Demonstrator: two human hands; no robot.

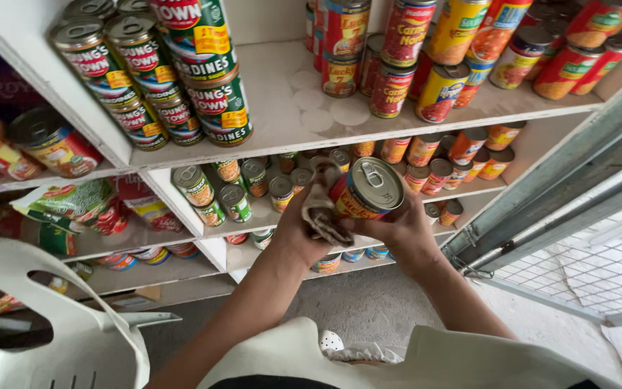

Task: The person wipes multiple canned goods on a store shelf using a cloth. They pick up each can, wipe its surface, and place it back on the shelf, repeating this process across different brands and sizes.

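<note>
Head view shows the right hand [404, 232] wrapped around a red and yellow can [365, 191], its pull-tab lid tilted toward the camera, held in front of the front edge of the middle shelf [268, 216]. Left hand [298, 234] clutches a brownish cloth [322, 209] pressed against the can's left side, apparently touching its label. Green tins [214, 194] stand behind on that shelf.

Head view, downward, near shelves [282, 130]
</note>
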